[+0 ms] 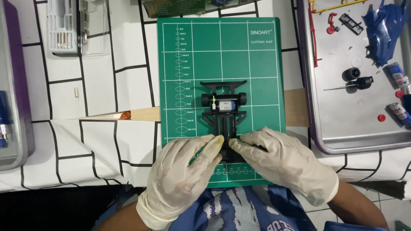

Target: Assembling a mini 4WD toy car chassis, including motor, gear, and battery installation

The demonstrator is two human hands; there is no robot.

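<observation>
Both gloved hands, left hand and right hand, meet at the near end of a black toy car chassis lying flat on the green cutting mat. Each grip is closed, fingertips pinching the chassis's near end; the rest of it, with a blue motor and rear wheels, extends away from the fingers. Grey tray with small parts sits to the right on the surface.

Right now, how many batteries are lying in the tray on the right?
2 plainly visible: one battery near the tray's right edge beside the blue car body shell, another battery lower down at the right edge. The frame edge may hide more.
</observation>
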